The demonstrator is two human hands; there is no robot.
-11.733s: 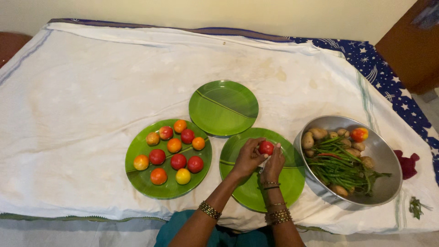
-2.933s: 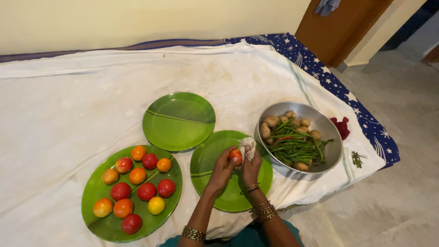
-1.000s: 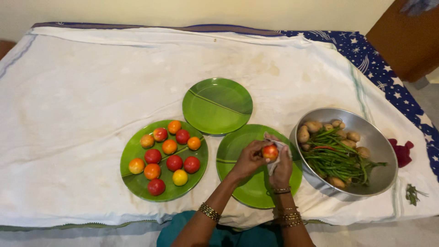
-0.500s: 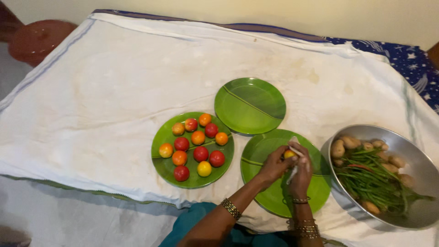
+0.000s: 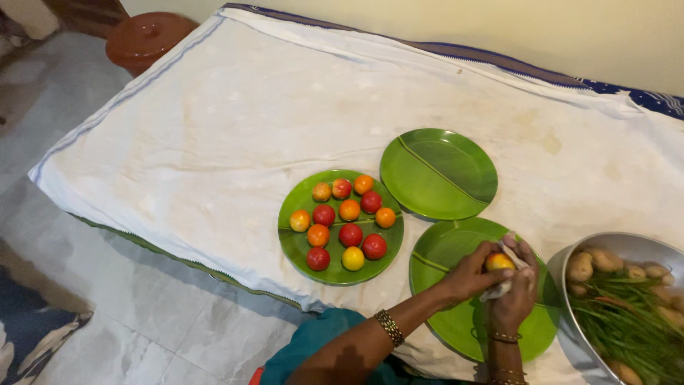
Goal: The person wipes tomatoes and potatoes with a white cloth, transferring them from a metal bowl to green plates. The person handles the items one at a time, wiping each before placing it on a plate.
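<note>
Unmoved, both hands, left hand (image 5: 472,274) and right hand (image 5: 514,299), cup the tomato (image 5: 499,261).

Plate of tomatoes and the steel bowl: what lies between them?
In the head view, another green plate, with both hands, left hand and right hand, holding a tomato and cloth above it.

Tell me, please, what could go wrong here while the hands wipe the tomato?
The tomato is held between both hands above the near plate; if it slips, it may roll off the sheet's edge to the floor. The left hand and right hand with the cloth might squeeze it too hard.
</note>
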